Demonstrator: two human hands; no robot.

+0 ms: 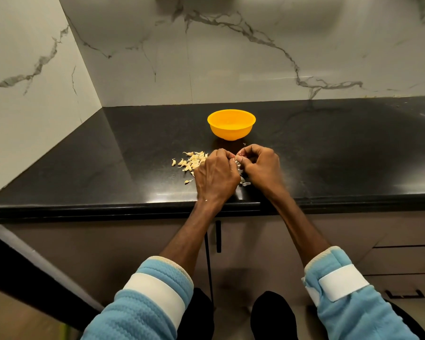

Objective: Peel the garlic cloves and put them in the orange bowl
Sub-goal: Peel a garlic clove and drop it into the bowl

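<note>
Pale-blue quilted sleeves (157, 298) lead to left hand (215, 176) and right hand (259, 168) pinching one papery garlic clove (237, 159) short of the orange plastic bowl (231, 123), so near the edge of the black bench (329, 148) that a slip could drop it

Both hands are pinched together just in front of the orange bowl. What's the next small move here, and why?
Probably pull the skin off the garlic clove, which the left hand and right hand both pinch and mostly hide. Whitish peel scraps lie under them, so peeling looks under way; the orange bowl sits just beyond for the drop.
</note>
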